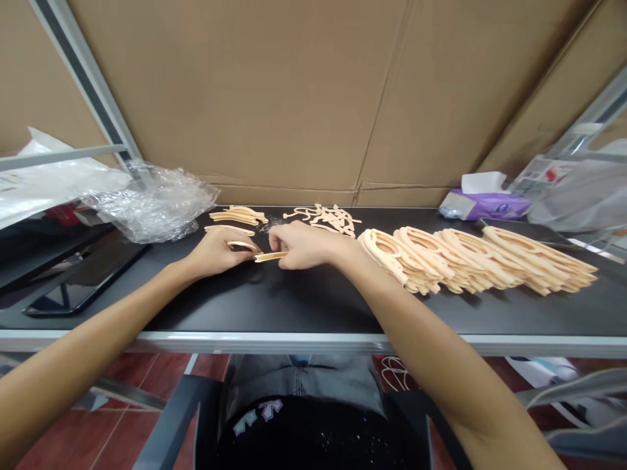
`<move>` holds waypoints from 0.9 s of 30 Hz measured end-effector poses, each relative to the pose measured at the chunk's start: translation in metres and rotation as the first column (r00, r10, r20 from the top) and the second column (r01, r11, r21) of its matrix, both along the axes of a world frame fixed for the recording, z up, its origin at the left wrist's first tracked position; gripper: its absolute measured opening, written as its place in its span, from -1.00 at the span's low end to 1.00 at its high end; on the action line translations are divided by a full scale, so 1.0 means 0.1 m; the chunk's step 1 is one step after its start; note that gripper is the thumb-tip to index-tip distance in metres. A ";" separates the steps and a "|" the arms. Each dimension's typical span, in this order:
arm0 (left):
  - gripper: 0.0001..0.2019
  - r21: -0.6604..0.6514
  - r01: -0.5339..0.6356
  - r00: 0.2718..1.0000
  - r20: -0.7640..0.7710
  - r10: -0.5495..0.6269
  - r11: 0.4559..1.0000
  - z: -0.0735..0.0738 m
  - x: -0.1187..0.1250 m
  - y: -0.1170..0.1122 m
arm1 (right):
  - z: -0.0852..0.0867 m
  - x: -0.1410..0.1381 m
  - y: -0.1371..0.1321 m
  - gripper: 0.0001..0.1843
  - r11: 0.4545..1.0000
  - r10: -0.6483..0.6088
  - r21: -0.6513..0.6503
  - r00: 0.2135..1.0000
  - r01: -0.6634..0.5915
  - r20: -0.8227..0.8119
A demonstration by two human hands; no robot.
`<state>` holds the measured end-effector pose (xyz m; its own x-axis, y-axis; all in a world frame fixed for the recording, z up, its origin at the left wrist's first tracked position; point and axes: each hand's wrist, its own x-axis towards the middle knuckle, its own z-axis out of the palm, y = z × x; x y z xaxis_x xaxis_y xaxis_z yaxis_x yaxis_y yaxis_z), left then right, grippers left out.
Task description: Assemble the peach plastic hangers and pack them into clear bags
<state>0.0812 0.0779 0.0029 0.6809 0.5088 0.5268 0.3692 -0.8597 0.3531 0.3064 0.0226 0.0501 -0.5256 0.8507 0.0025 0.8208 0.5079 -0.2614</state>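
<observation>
My left hand (215,251) is closed, pinching the left end of a thin, curved cream-coloured piece (270,257) just above the black table. The fingers of my right hand (308,245) close on its right end. Whether it is one piece or two is unclear, as the fingers hide part of it. Behind my left hand lies a small stack of curved cream strips (238,215). Beyond my right hand is a loose heap of small, thin cream scraps (336,218). To the right, several overlapping stacks of flat cream pieces with oval openings (455,258) fan out.
Crumpled clear plastic (161,202) and a dark phone-like slab (83,284) lie on the left. A purple tissue pack (494,204) stands at the back right, near clear plastic bags (595,186). Cardboard (274,98) walls the back; a metal edge (304,341) runs along the front.
</observation>
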 end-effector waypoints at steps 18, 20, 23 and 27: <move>-0.85 -0.017 0.028 0.996 0.091 -0.026 0.999 -0.05 0.03 -0.01 | -0.01 0.02 0.00 -0.75 0.980 -0.138 0.169 0.974 0.107 0.182; -0.84 -0.018 0.029 0.996 0.089 -0.027 0.999 -0.05 0.03 -0.01 | -0.02 -0.01 -0.04 -0.73 0.974 -0.158 0.198 0.962 0.114 0.223; -0.84 -0.008 0.030 0.995 0.091 -0.029 1.000 -0.06 0.03 0.00 | -0.03 -0.07 -0.08 -0.71 0.969 -0.146 0.233 0.952 0.082 0.271; -0.85 0.003 0.032 0.995 0.093 -0.032 0.999 -0.06 0.03 0.00 | -0.08 -0.11 -0.07 -0.70 0.947 -0.140 0.320 0.945 0.040 0.294</move>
